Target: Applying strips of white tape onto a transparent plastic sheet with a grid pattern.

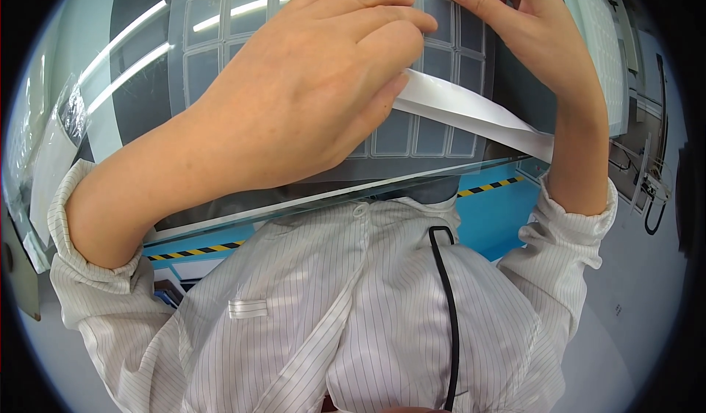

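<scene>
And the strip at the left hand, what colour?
White. The strip at the left hand shows best in the head view.

The glossy, dark-surfaced table (151,93) bears a clear plastic tray (434,137); its rectangular cells (393,135) run in rows.

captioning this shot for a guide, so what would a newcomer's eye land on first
Probably the left hand, large across the upper middle, over a clear sheet of rectangular pockets. Next, the bright white strip, stretching from the left thumb toward the right forearm. Then the black-and-yellow striped tape on blue, either side of the person's torso.
</scene>
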`<state>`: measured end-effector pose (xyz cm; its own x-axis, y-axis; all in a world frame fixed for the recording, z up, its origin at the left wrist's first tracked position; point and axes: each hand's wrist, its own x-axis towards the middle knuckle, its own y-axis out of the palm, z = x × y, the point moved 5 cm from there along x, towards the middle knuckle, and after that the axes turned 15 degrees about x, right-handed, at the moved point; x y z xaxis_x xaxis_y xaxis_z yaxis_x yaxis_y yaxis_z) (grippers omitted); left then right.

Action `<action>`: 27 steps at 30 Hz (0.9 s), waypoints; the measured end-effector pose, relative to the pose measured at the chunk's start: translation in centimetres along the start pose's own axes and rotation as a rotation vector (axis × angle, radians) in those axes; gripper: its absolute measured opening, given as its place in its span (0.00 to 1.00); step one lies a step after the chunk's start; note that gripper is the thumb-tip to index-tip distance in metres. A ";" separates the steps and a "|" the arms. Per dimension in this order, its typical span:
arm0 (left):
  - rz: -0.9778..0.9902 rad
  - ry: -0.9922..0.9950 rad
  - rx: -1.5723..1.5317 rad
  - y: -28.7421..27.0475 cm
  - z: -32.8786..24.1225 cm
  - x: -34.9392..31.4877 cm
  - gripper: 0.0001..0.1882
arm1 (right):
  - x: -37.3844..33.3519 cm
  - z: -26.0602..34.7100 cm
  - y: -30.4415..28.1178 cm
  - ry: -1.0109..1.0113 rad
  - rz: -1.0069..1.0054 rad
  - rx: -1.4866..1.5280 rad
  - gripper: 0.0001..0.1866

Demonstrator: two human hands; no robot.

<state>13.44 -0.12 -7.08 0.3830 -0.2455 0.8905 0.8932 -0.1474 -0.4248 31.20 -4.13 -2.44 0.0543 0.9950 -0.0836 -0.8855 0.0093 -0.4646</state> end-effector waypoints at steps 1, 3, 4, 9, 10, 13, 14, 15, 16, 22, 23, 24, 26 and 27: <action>-0.036 0.042 0.009 -0.1 -0.1 0.0 0.08 | 0.0 0.2 0.0 -0.001 0.000 0.001 0.05; -0.033 0.045 0.004 0.0 0.0 0.0 0.08 | 0.0 0.4 -0.1 0.018 -0.001 -0.035 0.06; -0.031 0.046 -0.001 0.0 0.0 0.0 0.08 | 0.0 0.4 -0.1 0.018 -0.002 -0.034 0.06; -0.018 0.039 -0.031 0.0 0.1 0.3 0.08 | -0.1 0.0 -0.3 0.024 -0.058 -0.011 0.07; -0.009 0.026 -0.045 -0.1 0.1 0.4 0.09 | -0.1 0.0 -0.3 0.022 -0.058 -0.010 0.07; 0.085 -0.029 -0.053 -0.5 0.0 1.5 0.09 | -0.2 0.3 -0.1 -0.036 -0.060 -0.118 0.06; 0.085 -0.027 -0.055 -1.7 -0.4 2.3 0.09 | -0.3 0.3 0.0 -0.040 -0.069 -0.123 0.06; 0.409 -0.291 -0.176 -2.0 0.1 3.9 0.09 | -0.5 0.1 0.0 -0.043 -0.080 -0.129 0.06; 0.731 -0.558 -0.289 -1.9 0.5 3.7 0.10 | -0.5 0.0 0.1 -0.046 -0.079 -0.133 0.06; 0.147 -0.047 0.000 -0.9 -0.3 1.1 0.12 | -0.6 -0.5 0.0 -0.038 -0.020 0.112 0.04; 0.145 -0.048 0.000 -0.8 -0.3 1.1 0.12 | -0.5 -0.8 0.1 -0.028 -0.016 0.175 0.04; 0.136 -0.036 0.013 -0.8 -0.3 1.4 0.12 | -0.4 -1.0 0.2 -0.017 -0.012 0.240 0.04; 0.128 -0.025 0.024 -1.7 -0.6 1.8 0.12 | -0.4 -1.1 0.2 0.017 -0.011 0.239 0.04; 0.410 -0.277 -0.136 -2.1 -0.1 3.3 0.12 | -0.6 -1.3 0.1 0.053 -0.017 0.238 0.04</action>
<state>12.82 -0.72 -3.29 0.7601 -0.0485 0.6479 0.6247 -0.2198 -0.7493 31.71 -4.82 -3.62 0.0890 0.9880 -0.1265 -0.9676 0.0556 -0.2463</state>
